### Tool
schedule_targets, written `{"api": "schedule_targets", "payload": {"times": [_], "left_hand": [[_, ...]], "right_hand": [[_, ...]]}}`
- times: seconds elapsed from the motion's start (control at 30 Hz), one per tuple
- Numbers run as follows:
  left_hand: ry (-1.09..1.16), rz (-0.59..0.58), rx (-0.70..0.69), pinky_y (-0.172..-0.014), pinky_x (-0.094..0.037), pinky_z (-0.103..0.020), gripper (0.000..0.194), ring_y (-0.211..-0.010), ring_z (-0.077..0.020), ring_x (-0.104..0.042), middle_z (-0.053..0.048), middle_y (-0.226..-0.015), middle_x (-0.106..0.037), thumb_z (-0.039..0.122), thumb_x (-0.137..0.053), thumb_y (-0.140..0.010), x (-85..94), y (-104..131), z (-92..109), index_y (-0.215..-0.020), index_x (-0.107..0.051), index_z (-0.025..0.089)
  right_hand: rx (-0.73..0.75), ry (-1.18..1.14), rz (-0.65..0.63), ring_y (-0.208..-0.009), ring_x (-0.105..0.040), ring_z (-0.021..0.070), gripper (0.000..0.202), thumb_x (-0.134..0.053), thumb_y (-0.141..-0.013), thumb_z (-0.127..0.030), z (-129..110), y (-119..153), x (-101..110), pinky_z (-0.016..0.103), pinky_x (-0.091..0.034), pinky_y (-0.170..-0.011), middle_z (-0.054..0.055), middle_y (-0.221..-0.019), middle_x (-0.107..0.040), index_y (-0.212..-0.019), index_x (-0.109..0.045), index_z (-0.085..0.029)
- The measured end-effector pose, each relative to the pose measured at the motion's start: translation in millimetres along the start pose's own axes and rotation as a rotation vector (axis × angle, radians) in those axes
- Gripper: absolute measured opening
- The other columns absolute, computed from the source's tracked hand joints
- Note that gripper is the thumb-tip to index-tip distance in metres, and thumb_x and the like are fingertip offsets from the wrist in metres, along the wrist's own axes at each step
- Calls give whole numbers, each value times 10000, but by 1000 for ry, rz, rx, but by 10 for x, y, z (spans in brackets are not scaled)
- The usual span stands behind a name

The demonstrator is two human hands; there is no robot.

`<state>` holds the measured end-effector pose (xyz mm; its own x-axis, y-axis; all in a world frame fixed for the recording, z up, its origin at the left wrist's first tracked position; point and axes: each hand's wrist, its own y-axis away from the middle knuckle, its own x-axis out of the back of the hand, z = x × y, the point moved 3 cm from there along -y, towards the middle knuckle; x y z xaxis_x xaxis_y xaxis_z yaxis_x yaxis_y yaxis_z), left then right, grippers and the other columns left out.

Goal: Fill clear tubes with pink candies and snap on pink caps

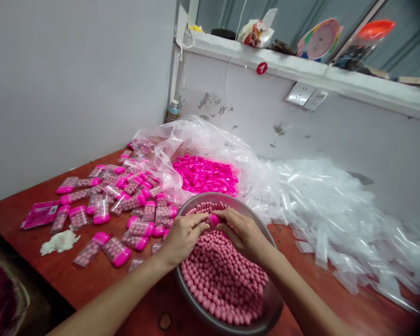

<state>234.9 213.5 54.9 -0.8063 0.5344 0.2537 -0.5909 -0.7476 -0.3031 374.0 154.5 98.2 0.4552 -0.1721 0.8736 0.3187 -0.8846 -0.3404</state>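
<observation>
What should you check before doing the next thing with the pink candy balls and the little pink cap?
1. Both hands over the bowl: ok. The left hand and right hand meet above the metal bowl.
2. Pink cap held: ok, pinched between the fingertips of both hands.
3. Clear case under the cap full: cannot tell, the fingers hide it.
4. Enough candy balls: ok, the bowl is heaped.
5. Spare caps close by: ok, a pile lies in the open plastic bag behind the bowl.
6. Empty clear cases ready: ok, heaped on the right.
</observation>
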Motion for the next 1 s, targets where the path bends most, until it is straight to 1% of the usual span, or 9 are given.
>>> {"api": "schedule_targets", "payload": {"times": [0.17, 0.27, 0.37, 0.47, 0.57, 0.63, 0.73, 0.87, 1.0], "left_hand": [[-82, -28, -74, -763, -464, -244, 222, -806, -161, -626, -37, -840, -694, 140, -501, -808, -29, 101, 4, -947, -671, 173], [-113, -24, -96, -772, -463, -255, 223, -804, -170, -628, -47, -809, -694, 125, -499, -801, -36, 128, -1, -928, -678, 166], [9, 10, -28, -776, -467, -263, 225, -826, -177, -628, -47, -878, -696, 171, -517, -801, -10, 85, -14, -960, -676, 177], [304, 39, 104, -763, -485, -279, 266, -862, -189, -625, -54, -984, -679, 221, -517, -807, 17, 9, -53, -1033, -647, 170], [547, 52, 225, -694, -511, -298, 323, -809, -199, -639, -73, -973, -681, 253, -506, -813, 24, -32, -109, -1100, -606, 142], [540, 52, 205, -748, -498, -298, 313, -858, -202, -629, -63, -966, -686, 248, -536, -796, 30, -31, -117, -1080, -622, 147], [387, 21, 98, -837, -455, -275, 262, -941, -192, -603, -32, -977, -687, 213, -564, -781, 27, 2, -78, -1024, -658, 187], [254, -32, 7, -784, -469, -255, 247, -873, -177, -626, -22, -938, -697, 192, -542, -800, 3, 58, 0, -1014, -663, 207], [218, -23, -19, -791, -476, -254, 265, -869, -173, -633, -40, -963, -692, 149, -537, -795, 10, 74, 27, -1028, -655, 191]], "right_hand": [[87, 170, 52, -853, -557, 225, 249, -405, -866, -133, -95, 174, -114, 365, -474, -722, 127, -906, -598, -1106, -468, -149], [65, 132, 82, -839, -563, 226, 245, -412, -866, -150, -104, 167, -147, 361, -473, -716, 123, -893, -611, -1096, -496, -152], [-66, -114, 118, -825, -578, 207, 218, -474, -851, -200, -57, 94, -110, 340, -471, -732, 88, -891, -629, -1053, -556, -190], [-313, -599, 140, -928, -577, 200, 261, -541, -825, -270, 46, 99, -80, 333, -464, -799, 59, -1037, -615, -1083, -566, -240], [-457, -1060, 168, -920, -593, 202, 356, -617, -770, -321, 142, 204, -107, 360, -450, -841, 48, -1124, -587, -1115, -554, -260], [-512, -1177, 222, -800, -618, 179, 313, -647, -745, -312, 204, 270, -123, 343, -462, -798, 45, -977, -647, -1043, -598, -233], [-573, -1193, 289, -707, -608, 151, 193, -617, -772, -313, 245, 276, -116, 294, -470, -710, 42, -821, -669, -925, -641, -198], [-653, -1275, 96, -818, -606, 185, 246, -620, -764, -328, 158, 148, -112, 347, -475, -748, 72, -933, -655, -960, -644, -183], [-736, -1352, -73, -835, -612, 183, 243, -631, -754, -271, 92, 58, -154, 373, -467, -788, 77, -914, -659, -971, -647, -163]]}}
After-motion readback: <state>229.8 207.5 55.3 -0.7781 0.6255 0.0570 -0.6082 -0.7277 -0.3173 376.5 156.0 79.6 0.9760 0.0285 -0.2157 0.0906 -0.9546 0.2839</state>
